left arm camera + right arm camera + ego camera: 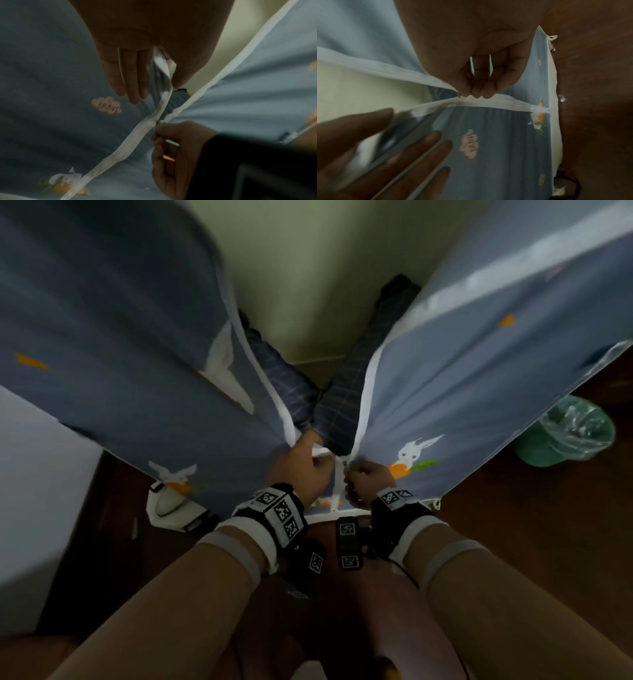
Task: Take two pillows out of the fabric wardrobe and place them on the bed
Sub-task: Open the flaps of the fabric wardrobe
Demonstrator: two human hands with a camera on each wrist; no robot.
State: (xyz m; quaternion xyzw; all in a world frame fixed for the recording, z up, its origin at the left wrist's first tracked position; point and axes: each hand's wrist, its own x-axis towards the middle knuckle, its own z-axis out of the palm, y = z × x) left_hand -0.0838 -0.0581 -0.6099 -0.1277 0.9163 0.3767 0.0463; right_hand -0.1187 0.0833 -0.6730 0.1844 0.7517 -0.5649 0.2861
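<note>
Your left hand (301, 463) holds the left flap's white edge between thumb and straight fingers, just left of the zipper slider (459, 94). If that flap goes slack, I'd expect the zipper tape (120, 152) to bunch and the slider to jam. Your right hand (366, 479) is curled tight, its fingertips (476, 93) pinching at the slider. Pulling at an angle could catch the blue fabric in the teeth or tug the whole fabric wardrobe (479, 378), which looks light enough to shift.

The dark plaid bundles (337, 402) above the slider, in the open gap, are probably the pillows, though I can't be sure. They sit close against the opening and could slide out early.

No bed is in view. The wardrobe stands on a dark wooden floor (548, 542). Left of the slider is a pale panel (34, 491), behind it a greenish wall (308, 268), and to the right a green bin (565, 436) lined with clear plastic.
</note>
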